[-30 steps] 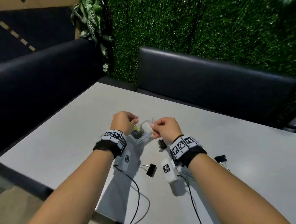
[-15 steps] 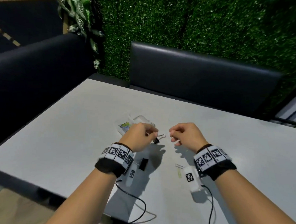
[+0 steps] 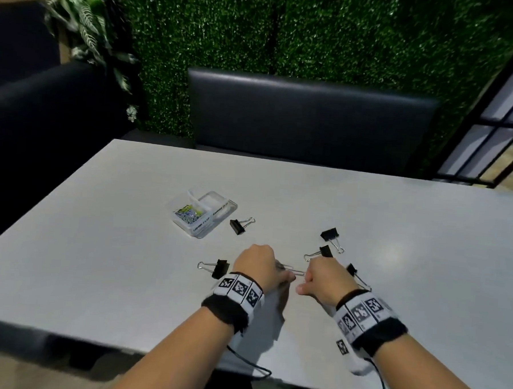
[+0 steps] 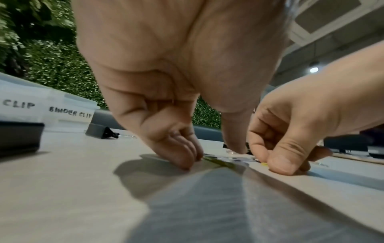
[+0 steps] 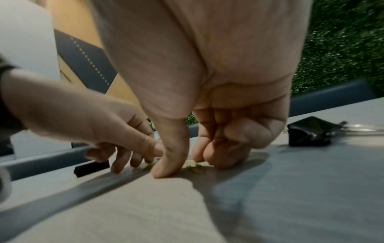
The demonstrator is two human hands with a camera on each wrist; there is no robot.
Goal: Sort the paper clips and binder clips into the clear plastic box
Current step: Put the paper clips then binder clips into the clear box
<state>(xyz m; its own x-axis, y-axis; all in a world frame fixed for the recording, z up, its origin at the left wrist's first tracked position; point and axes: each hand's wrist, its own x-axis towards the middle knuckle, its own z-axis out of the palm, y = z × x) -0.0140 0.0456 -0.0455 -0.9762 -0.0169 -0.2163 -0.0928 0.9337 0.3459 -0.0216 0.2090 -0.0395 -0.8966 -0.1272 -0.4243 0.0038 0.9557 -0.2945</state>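
Note:
The clear plastic box (image 3: 215,211) stands open at the centre-left of the table, with coloured paper clips in its left compartment. Its labels read CLIP and BINDER CLIP (image 4: 69,113). Nearer to me, my left hand (image 3: 277,275) and right hand (image 3: 304,283) meet over loose paper clips (image 3: 290,269) lying on the table. Left thumb and curled fingers (image 4: 187,161) close on a greenish paper clip (image 4: 220,162). Right thumb and curled fingers (image 5: 216,156) pinch a yellow paper clip (image 5: 192,164). Several black binder clips lie around them, one (image 3: 241,225) beside the box.
Further binder clips lie left of my left wrist (image 3: 217,268), beyond my right hand (image 3: 325,251), further back right (image 3: 330,235) and at its right side (image 3: 352,270). A dark bench back (image 3: 307,116) and a green hedge wall stand behind the grey table (image 3: 396,231).
Both hands have left the box and come back towards me, down onto the loose paper clips. The box now stands free at the centre-left.

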